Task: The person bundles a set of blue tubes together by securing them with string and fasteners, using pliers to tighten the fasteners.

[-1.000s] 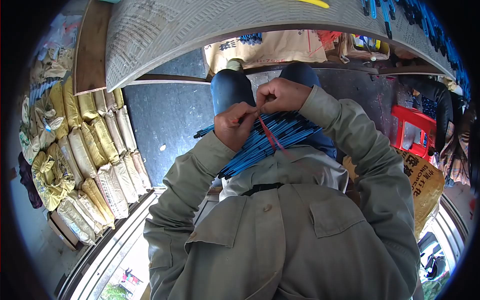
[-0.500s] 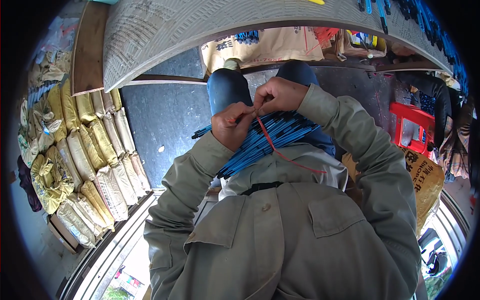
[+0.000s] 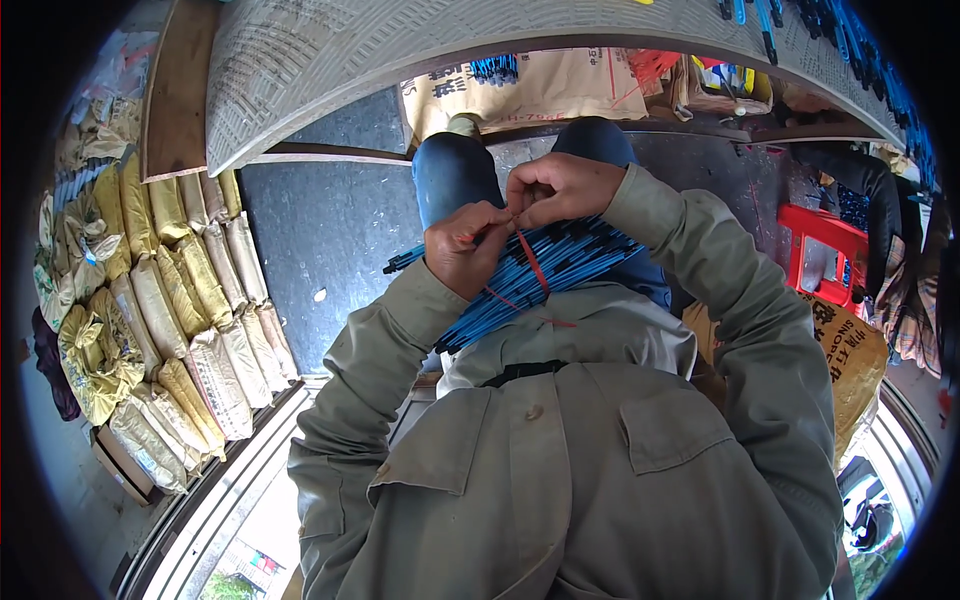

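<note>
Across my lap lies a bundle of thin blue sticks with black ends, which look like pen parts. A red plastic string runs over the bundle, and a thin end of it trails toward my shirt. My left hand pinches the string at the bundle's far side. Right against it, my right hand pinches the string too, thumb and fingertips pressed together. Both sets of fingertips meet at one spot, and the exact crossing of the string there is too small to make out.
Ahead stands a grey patterned table with more blue sticks at its right. Stacked packed sacks fill the left side. A red plastic stool is at the right, near a person's plaid clothing. Brown paper sacking lies beyond my knees.
The string's loose end has swung from the right to the left and now crosses lower over the bundle. Both hands stay pinched together in nearly the same place.
</note>
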`<state>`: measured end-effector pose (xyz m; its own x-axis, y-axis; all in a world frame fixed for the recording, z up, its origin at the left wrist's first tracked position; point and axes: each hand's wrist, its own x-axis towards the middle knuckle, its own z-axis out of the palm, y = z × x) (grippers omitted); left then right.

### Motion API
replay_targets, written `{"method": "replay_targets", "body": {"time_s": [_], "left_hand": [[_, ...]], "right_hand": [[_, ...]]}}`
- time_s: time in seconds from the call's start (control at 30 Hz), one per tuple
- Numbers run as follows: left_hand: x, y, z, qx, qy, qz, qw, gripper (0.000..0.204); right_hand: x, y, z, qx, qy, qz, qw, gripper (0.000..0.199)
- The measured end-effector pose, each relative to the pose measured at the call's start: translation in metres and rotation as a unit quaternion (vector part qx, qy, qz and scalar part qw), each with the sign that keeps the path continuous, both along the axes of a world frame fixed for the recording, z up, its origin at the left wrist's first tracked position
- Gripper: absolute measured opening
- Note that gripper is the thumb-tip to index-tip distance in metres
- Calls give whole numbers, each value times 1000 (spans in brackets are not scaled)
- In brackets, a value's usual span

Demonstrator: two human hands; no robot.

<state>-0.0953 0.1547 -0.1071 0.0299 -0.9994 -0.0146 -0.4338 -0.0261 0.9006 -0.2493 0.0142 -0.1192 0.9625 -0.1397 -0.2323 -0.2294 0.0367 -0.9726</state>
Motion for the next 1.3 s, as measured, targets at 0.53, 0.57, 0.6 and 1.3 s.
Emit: {"method": "replay_targets", "body": {"time_s": [0.53,0.57,0.6,1.3], "left_hand": [[-3,-2,0,11,34,33,999,4],[-4,-2,0,12,32,32,999,5],[-4,-3,0,14,29,32,999,5],[-5,-4,4,-31,-79,37,996,8]], "right_hand": [[1,3,-11,83,-35,-62,994,18],[1,4,-11,87,-51,-58,993,17],[0,4,-13,86,-51,-58,993,17],[-4,9,-21,-211,12,-238,948,15]]}}
